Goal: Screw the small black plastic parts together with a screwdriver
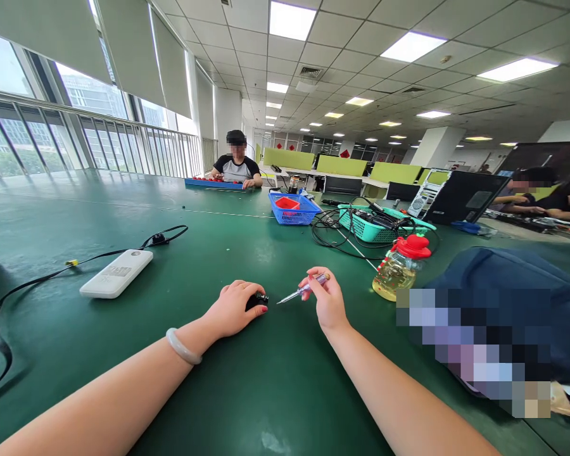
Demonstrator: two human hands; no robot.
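Note:
My left hand [232, 308] rests on the green table [247, 392], fingers closed over a small black part [258, 299] that peeks out at my fingertips. A pale bangle sits on that wrist. My right hand [325, 299] pinches a slim screwdriver [298, 292] with a clear handle. Its metal tip points left toward the black part, a short way off it.
A white power bank [116, 273] with a black cable lies at the left. A glass jar with a red lid [399, 268] stands at the right, beside a dark blue bag [508, 297]. Blue [293, 209] and teal baskets [373, 226] sit farther back. Other people sit at the far end and the right.

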